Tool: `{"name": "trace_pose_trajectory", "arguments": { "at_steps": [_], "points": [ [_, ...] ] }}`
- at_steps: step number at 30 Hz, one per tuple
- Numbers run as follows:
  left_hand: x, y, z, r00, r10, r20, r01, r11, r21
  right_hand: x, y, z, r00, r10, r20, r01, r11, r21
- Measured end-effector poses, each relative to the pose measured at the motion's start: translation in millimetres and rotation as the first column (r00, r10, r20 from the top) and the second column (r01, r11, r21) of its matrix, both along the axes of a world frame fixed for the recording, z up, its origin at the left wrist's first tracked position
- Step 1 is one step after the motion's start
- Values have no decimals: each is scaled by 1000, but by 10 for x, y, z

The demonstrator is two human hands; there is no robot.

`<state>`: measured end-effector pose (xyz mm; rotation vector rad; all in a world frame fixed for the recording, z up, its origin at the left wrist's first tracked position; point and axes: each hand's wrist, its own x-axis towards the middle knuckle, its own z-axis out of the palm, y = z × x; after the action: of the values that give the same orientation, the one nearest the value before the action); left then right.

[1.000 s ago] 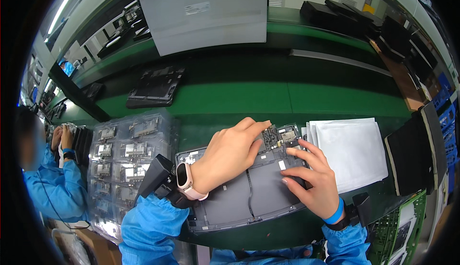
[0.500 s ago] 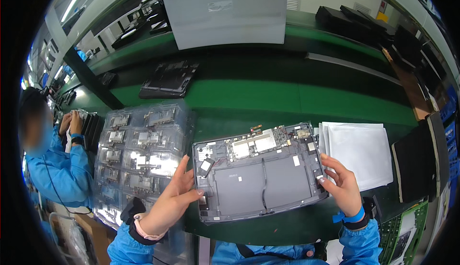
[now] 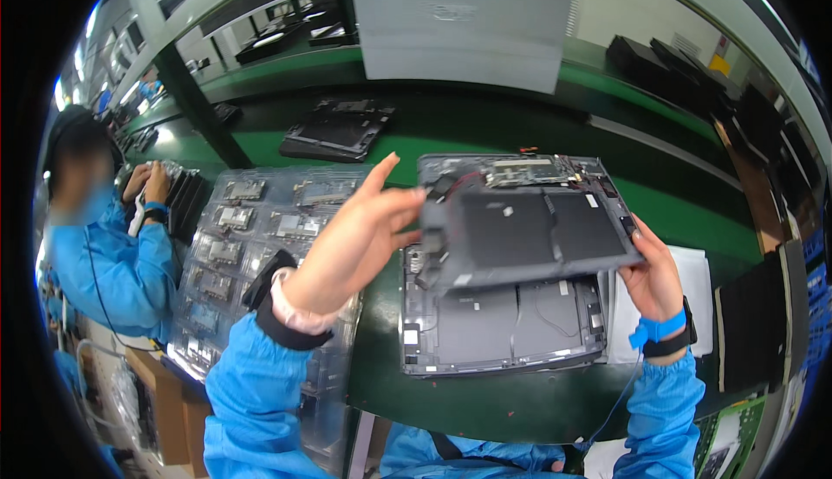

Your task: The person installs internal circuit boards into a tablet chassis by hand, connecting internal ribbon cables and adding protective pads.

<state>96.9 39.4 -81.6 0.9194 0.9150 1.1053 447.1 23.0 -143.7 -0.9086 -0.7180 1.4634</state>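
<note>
My right hand [image 3: 654, 275] grips the right edge of a dark grey laptop casing [image 3: 572, 223], thumb on top. This casing is raised and tilted, with a circuit board [image 3: 524, 171] along its far side and a cable down its middle. At its left edge is my left hand [image 3: 360, 236], fingers spread and stretched out; whether a fingertip touches the edge is blurred. Below lies a second, similar casing [image 3: 477, 336] on the bench, its far part hidden by the raised one.
Left of the casings stands a stack of clear plastic trays [image 3: 195, 293] holding several circuit boards. White sheets [image 3: 693, 306] lie to the right, beside a black panel [image 3: 754, 323]. More dark casings [image 3: 338, 128] lie farther back. A co-worker in blue [image 3: 113, 262] works at far left.
The casing has come up off the bench and away from me, uncovering a similar one beneath. My left hand has opened off its left edge; my right hand still grips it. The view has shifted.
</note>
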Motion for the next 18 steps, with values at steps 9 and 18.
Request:
{"name": "trace_pose_trajectory", "arguments": {
  "at_steps": [9, 18],
  "points": [
    [-1594, -301, 41, 793, 371, -483, -240, 919, 313, 827, 1290, -1293, 955, -227, -193, 238, 971, 32],
    [-3073, -493, -766, -33, 471, -882, -36, 881, 472, 897, 1998, -1545, 932, -287, -223, 296, 955, 8]
  ]
}}
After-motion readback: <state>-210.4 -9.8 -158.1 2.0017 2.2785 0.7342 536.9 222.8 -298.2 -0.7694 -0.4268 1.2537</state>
